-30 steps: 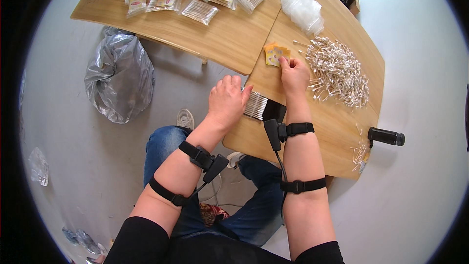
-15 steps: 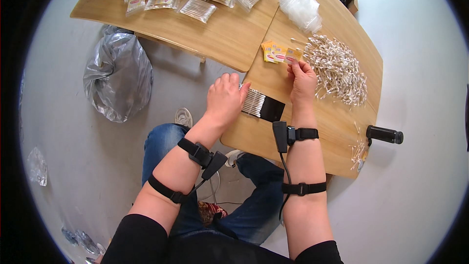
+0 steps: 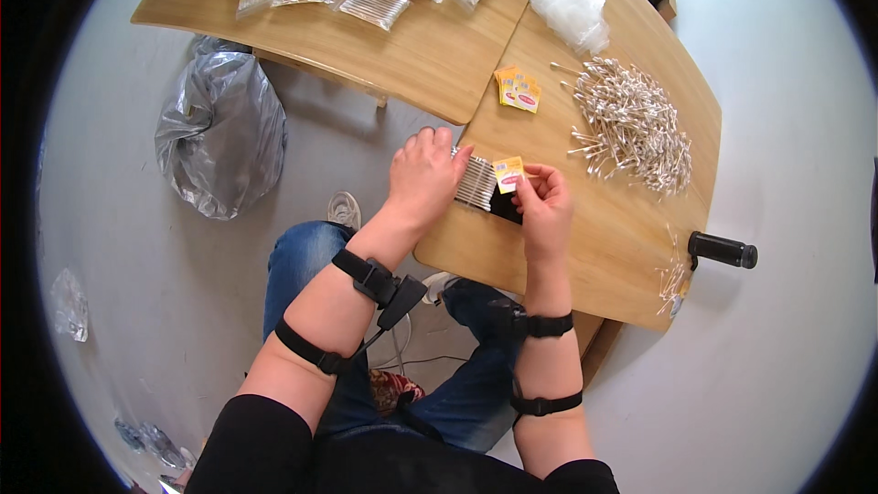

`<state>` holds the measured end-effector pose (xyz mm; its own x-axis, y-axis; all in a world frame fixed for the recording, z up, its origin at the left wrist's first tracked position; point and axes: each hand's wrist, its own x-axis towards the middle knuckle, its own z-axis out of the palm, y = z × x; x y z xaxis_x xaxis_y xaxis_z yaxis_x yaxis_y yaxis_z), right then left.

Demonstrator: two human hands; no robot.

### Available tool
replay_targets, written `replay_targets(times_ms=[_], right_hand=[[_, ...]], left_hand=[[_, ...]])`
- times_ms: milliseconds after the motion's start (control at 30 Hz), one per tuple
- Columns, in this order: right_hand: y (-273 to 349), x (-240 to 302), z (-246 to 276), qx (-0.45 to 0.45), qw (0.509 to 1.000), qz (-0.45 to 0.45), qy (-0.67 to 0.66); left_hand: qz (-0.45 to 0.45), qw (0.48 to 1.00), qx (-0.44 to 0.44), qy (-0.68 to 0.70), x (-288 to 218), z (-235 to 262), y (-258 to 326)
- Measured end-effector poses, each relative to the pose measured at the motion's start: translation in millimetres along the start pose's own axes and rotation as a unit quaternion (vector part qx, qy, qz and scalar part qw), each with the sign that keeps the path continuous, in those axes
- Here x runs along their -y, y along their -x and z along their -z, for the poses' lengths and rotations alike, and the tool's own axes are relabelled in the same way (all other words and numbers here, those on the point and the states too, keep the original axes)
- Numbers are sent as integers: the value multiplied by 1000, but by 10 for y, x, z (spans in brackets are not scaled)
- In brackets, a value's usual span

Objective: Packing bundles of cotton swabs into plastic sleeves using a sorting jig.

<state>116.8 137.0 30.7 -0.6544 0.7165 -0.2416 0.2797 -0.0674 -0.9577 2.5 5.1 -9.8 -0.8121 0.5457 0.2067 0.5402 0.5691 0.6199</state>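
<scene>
Over the near edge of the table, my left hand (image 3: 422, 169) closes on the left end of a neat row of cotton swabs (image 3: 475, 185). Part of a flat black plate (image 3: 505, 208) shows at the row's right end. Between the thumb and fingers of my right hand (image 3: 547, 210) is a small yellow-and-white card (image 3: 508, 174), held just above that plate. Farther back on the wood lies a fanned stack of similar cards (image 3: 519, 96). Loose cotton swabs (image 3: 631, 123) form a big heap right of it.
Clear plastic bags (image 3: 569, 9) lie at the back. Several filled swab packs (image 3: 375, 5) cover the far left tabletop. A black cylinder (image 3: 722, 250) stands out by the right table edge, near a few stray swabs (image 3: 672, 279). On the floor sits a grey plastic sack (image 3: 224, 137).
My right hand has lifted one card off the stack and brought it nearer and left, to the swab row. My left hand stays at the row's end.
</scene>
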Motion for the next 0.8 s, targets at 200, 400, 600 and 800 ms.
replay_targets(times_ms=[200,400,600,800], right_hand=[[212,-98,-122,-67,987,89,117],[268,-33,-273,-40,989,77,117],[217,16,-380,-38,964,128,232],[162,16,-505,-52,963,99,245]], left_hand=[[6,1000,1,-2,37,-11,13],[14,1000,12,-13,27,-30,3],[12,1000,6,-18,42,-57,8],[10,1000,19,-16,52,-34,2]])
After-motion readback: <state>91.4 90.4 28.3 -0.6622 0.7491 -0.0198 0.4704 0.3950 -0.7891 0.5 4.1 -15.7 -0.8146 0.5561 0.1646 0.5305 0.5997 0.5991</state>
